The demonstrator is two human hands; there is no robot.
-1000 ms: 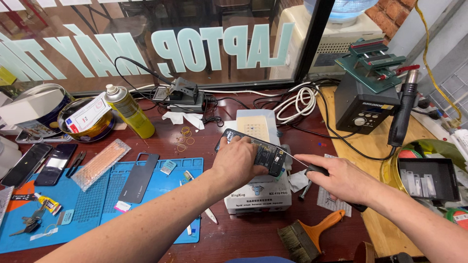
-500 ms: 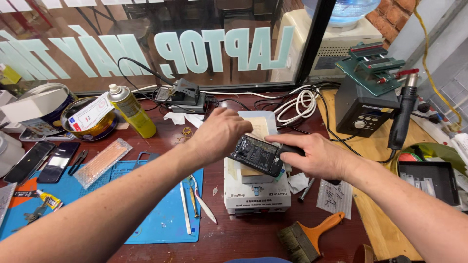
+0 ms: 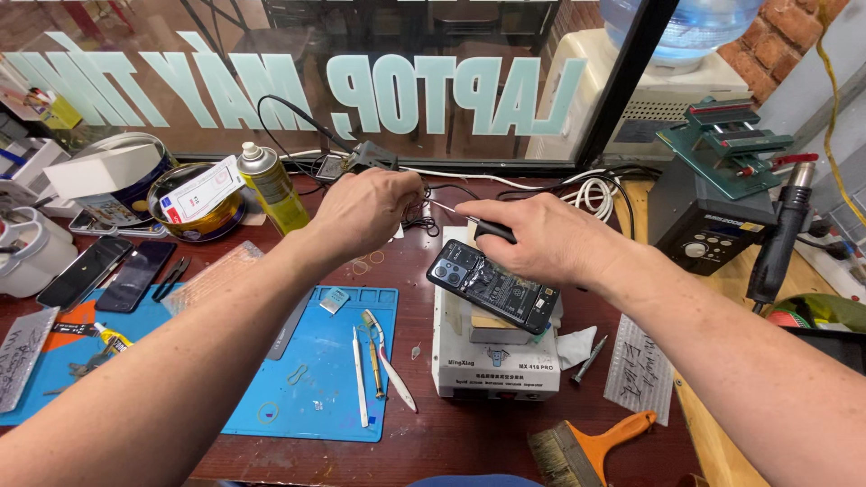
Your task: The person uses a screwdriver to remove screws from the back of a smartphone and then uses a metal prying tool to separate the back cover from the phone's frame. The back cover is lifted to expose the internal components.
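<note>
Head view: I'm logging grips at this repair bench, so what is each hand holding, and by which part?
The right hand grips a thin black-handled tool by its handle. The left hand is closed with pinched fingers; what it holds cannot be told.

Bright even light, sharp, wide-angle edge distortion

glass window [image 3: 271,81], brick wall [image 3: 794,36], wooden workbench [image 3: 469,442]

A dark wooden bench [image 3: 451,451] carried a blue mat [image 3: 316,388] below the left fingers and a white heating box [image 3: 494,361] under the right fingers. A brush [image 3: 577,446] lay nearer the viewer; a spray can [image 3: 271,185] stood left of the left fingers.
</note>
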